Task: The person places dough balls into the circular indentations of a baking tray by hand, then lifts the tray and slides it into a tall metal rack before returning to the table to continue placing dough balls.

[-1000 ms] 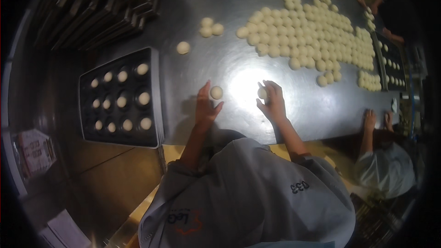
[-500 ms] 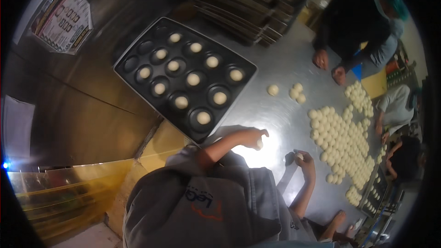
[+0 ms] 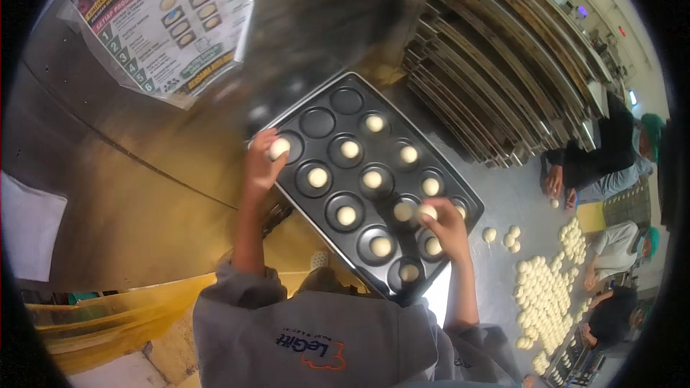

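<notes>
Dough balls (image 3: 349, 149) sat in most cups (image 3: 365, 238) of a dark tray (image 3: 384, 149), and two more were in the person's hands above it. The left hand (image 3: 260, 167) pinched one pale ball (image 3: 279, 148) between thumb and fingers at the tray's left corner, over the left part of a cup. The right hand (image 3: 451, 230) pinched a second ball (image 3: 428, 213) near the opposite side, with filled cups just beside it. Whether either pinched ball touched the tray, I could not tell.

Because the left one lay off the middle of its cup, loosening the fingers there could have left it leaning on the wall or rolling over the rim. The right side seemed riskier: its fingers partly hid a neighbouring ball (image 3: 461, 213), so a low sideways sweep might have nudged that one, or two soft balls might have stuck together. Too tight a pinch could have dented either. The right forearm (image 3: 463, 287), between the tray and the loose dough (image 3: 550, 294) on the counter (image 3: 496, 280), might also have brushed the nearest filled cup if it dipped.
</notes>
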Motion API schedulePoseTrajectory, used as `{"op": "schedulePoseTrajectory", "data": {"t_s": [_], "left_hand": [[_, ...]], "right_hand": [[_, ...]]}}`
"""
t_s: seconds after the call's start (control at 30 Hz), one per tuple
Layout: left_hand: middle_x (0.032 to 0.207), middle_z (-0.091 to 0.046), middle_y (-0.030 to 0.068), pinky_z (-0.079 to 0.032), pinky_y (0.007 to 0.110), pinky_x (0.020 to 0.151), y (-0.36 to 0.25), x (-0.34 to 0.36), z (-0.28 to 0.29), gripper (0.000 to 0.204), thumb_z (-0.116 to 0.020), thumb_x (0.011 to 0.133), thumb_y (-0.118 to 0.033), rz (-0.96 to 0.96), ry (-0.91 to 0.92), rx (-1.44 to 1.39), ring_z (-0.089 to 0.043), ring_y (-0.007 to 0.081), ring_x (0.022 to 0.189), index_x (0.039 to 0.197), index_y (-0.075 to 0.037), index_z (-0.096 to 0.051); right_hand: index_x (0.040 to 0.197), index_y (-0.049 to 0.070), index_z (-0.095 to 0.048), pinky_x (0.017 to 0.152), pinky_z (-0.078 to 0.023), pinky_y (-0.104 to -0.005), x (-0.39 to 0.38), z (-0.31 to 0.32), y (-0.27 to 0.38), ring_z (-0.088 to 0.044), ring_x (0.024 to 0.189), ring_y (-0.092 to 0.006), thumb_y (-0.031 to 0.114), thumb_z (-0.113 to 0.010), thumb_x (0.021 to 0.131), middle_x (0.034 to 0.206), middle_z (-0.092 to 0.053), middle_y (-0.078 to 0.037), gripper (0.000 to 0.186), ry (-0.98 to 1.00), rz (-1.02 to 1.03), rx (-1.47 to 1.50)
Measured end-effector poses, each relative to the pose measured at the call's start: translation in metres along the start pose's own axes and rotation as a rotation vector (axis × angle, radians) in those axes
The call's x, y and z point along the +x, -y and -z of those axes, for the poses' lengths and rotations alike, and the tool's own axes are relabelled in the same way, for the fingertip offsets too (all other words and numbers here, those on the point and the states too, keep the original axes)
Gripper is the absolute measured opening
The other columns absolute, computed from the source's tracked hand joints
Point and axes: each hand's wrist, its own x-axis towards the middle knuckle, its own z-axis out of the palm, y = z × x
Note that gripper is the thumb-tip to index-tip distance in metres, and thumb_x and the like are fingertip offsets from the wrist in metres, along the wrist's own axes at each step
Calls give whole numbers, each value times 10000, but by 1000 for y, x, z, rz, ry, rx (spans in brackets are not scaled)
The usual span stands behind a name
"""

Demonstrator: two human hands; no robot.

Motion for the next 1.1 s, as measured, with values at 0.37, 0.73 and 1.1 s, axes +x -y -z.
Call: {"op": "schedulePoseTrajectory", "data": {"t_s": [0.37,0.73,1.1], "left_hand": [[1131,-643,128,-537,447,887,26,9,-18,606,-768,771,-219,101,160,542,-627,341,1069,1330,-108,-562],[1312,-629,123,-506,444,981,39,10,-28,535,-658,856,-237,189,159,477,-590,329,1216,1363,-93,-565],[1205,-659,181,-462,483,987,81,5,-17,391,-718,919,-212,-357,-331,673,-608,375,1117,1249,-18,-636]], "right_hand": [[1206,40,-682,831,-540,-324,235,-190,20,-677,953,-178,218,-774,874,1142,-704,-112,388,243,9,-394],[1239,81,-617,1032,-465,-467,192,-183,-14,-538,1183,-388,168,-769,823,1271,-556,-169,451,-105,579,-786],[1111,91,-656,938,-495,-437,-155,54,-133,-571,1119,-322,29,-667,809,1176,-572,-125,308,-896,219,-581]]}}
